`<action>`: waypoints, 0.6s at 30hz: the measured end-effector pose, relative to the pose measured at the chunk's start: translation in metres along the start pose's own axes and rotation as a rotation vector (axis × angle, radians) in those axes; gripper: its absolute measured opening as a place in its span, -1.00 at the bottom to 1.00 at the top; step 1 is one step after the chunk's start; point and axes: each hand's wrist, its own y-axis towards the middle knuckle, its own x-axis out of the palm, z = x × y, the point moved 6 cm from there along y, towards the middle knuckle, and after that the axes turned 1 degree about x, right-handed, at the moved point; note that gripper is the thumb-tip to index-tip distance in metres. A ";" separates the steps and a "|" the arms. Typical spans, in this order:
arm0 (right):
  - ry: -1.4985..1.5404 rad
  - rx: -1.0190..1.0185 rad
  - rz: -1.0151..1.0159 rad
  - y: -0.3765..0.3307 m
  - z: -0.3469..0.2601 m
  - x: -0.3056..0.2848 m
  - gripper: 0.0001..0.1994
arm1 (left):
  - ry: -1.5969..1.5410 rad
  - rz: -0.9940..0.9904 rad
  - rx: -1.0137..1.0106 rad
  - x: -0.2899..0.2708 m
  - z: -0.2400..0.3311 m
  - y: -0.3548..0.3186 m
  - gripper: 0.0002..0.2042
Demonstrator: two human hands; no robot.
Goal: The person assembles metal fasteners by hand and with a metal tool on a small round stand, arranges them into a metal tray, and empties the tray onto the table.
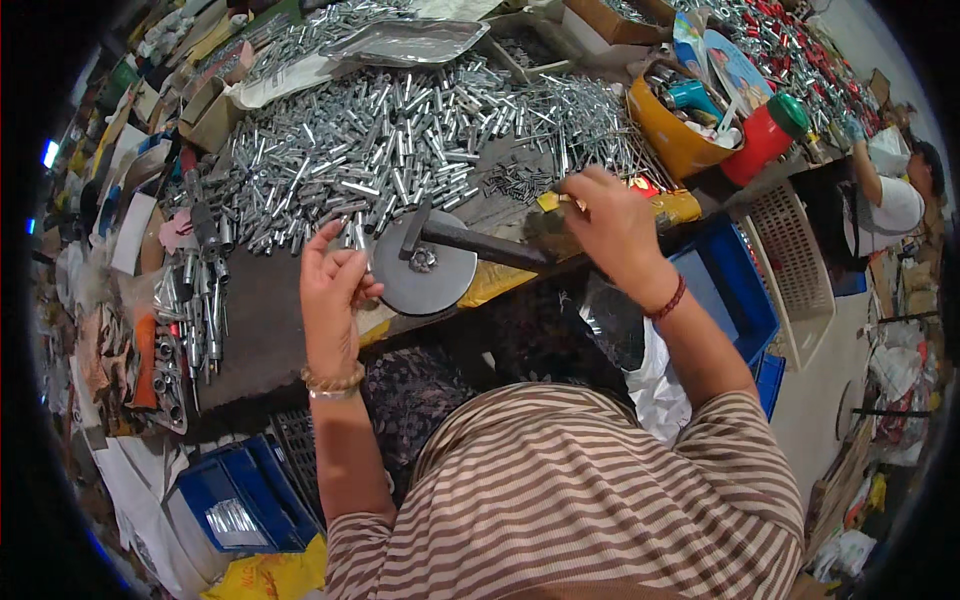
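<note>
My left hand is closed at the near edge of the metal pile, its thumb and fingers pinched around a short silver metal tube. Beside it lies a round grey metal disc with a small lumpy metal piece at its centre. A hammer rests across the disc, its head on the disc and its dark handle pointing right. My right hand hovers past the handle's end, fingertips pinched together; whatever they hold is too small to make out. Small dark pins lie in a heap just left of those fingertips.
A large heap of silver tubes covers the bench, with thin rods to its right. A metal tray sits behind. A yellow container and red bottle stand right. Blue crates sit below; another person is far right.
</note>
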 end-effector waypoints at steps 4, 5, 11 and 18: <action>-0.038 0.062 -0.017 0.016 0.021 0.016 -0.62 | -0.187 -0.064 -0.112 0.018 0.004 -0.023 -0.56; -0.037 0.065 -0.015 0.017 0.021 0.019 -0.62 | -0.185 -0.066 -0.112 0.018 0.000 -0.025 -0.56; -0.240 0.125 -0.110 0.015 0.032 0.027 -0.58 | 0.292 -0.152 -0.023 0.023 -0.006 -0.043 -0.83; -0.136 0.128 -0.146 0.019 0.026 0.017 -0.61 | 0.714 -0.135 0.325 0.026 0.010 -0.052 -0.89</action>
